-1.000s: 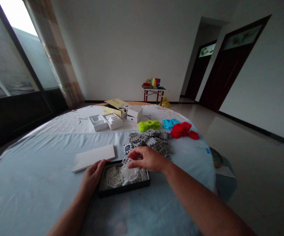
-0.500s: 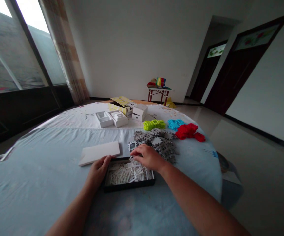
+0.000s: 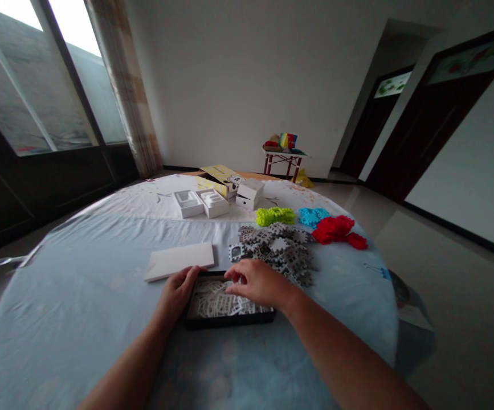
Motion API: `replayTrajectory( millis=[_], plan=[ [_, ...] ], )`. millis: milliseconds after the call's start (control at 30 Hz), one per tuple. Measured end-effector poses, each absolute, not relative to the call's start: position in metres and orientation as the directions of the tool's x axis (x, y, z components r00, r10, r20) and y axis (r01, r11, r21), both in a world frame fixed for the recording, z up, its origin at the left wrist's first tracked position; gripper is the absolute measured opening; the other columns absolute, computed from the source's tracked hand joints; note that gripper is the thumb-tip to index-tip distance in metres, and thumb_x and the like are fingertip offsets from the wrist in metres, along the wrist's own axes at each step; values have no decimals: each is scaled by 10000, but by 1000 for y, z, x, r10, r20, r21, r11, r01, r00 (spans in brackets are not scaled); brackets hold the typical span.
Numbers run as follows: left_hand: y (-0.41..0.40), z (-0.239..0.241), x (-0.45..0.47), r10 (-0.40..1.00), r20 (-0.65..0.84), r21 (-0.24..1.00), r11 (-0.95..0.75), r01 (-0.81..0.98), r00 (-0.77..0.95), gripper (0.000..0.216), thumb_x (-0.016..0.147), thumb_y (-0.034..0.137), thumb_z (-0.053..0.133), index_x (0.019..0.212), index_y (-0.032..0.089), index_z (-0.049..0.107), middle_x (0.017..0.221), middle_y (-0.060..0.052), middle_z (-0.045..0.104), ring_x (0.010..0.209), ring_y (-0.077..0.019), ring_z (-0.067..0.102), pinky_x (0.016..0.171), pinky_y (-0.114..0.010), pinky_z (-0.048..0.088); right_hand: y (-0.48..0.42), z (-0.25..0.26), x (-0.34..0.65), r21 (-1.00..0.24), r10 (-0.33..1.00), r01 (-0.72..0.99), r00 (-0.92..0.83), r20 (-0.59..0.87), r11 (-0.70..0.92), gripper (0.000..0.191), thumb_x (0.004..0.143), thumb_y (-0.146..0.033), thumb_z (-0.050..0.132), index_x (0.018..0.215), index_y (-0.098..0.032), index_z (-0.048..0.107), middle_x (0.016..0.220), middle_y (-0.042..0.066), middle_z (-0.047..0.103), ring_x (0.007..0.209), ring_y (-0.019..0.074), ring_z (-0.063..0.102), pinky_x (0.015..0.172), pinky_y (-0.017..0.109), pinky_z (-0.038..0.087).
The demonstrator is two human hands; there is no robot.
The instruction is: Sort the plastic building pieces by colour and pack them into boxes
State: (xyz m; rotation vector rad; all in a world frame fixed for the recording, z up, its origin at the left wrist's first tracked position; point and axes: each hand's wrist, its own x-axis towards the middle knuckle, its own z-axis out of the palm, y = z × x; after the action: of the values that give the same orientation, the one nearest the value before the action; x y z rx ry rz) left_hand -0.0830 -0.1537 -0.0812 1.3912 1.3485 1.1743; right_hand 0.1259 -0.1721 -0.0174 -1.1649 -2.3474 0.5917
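A shallow black tray (image 3: 225,321) full of white puzzle-like pieces (image 3: 212,302) lies on the round table in front of me. My left hand (image 3: 177,293) grips the tray's left edge, fingers curled over its rim. My right hand (image 3: 258,281) rests over the tray's far right part, fingers bent down onto the white pieces; what they pinch is hidden. Just beyond the tray lies a heap of grey pieces (image 3: 281,250).
A flat white lid (image 3: 179,261) lies left of the tray. Farther back are green (image 3: 274,216), blue (image 3: 312,216) and red (image 3: 336,229) piece heaps, white boxes (image 3: 199,203) and a yellow box (image 3: 219,175). The table edge (image 3: 390,296) falls off at the right. A small red table (image 3: 284,160) stands by the wall.
My right hand held a bunch of white pieces above the tray; it has since come down onto the pieces in the tray. My left hand stays on the tray's edge. The view shifted left.
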Motion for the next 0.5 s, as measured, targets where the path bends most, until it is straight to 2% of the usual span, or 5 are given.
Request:
replayTrajectory(
  millis=[100,200,400,500],
  plan=[
    [-154,-81,-83,997,72,973,-62,221,-39,478,709,532,533,860,108,693,728,-50,703,711,-212,612,681,-279,456,-176,-20,116,-420,772,674,-626,111,607,365,666,-379,711,972,-185,664,865,58,655,790,176,602,693,252,433],
    [-155,-79,-82,997,59,977,-48,209,-49,471,718,522,525,867,107,691,688,-38,692,661,-198,601,625,-267,454,-177,-24,101,-328,741,680,-663,107,656,317,705,-366,677,961,-179,668,919,86,647,840,202,604,724,271,437],
    [-153,-81,-84,994,96,974,-84,208,-48,423,736,496,515,832,124,691,727,-36,699,695,-190,604,659,-256,454,-174,-29,91,-356,710,625,-675,203,695,317,774,-358,614,1044,-195,638,950,71,614,883,179,585,794,265,429],
    [-154,-82,-85,992,97,968,-76,240,-76,438,738,506,500,848,128,693,729,-35,697,703,-195,605,658,-258,453,-174,-29,96,-326,711,640,-677,191,696,253,775,-324,617,990,-200,666,901,58,603,877,171,575,801,256,421]
  ],
)
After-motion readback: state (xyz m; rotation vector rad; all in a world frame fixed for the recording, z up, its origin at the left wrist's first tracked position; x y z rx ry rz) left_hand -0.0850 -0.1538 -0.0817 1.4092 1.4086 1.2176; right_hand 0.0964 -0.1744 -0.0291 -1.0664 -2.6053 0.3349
